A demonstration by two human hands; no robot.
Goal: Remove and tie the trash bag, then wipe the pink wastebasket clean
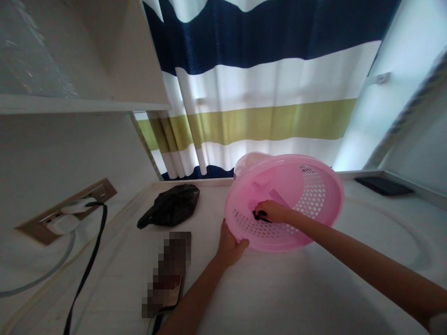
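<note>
A pink plastic basket (279,244) with round holes in its wall is tipped so that its opening faces me. My left hand (230,246) grips its rim at the lower left, thumb on the near side and fingers behind. Inside the basket is my right hand (272,211), its fingers closed on a small crumpled black thing (260,215) that looks like thin plastic or cloth. Its exact kind is hard to make out. A translucent pale pink container (246,163) shows partly behind the basket's upper left rim.
A black plastic bag (171,205) lies left of the basket on the white surface (265,288). Nearer me is a pixelated phone-like object (171,284). A wall socket (66,211) with plugs and cables is at left. Striped curtains hang behind; a flat dark object (384,185) lies at right.
</note>
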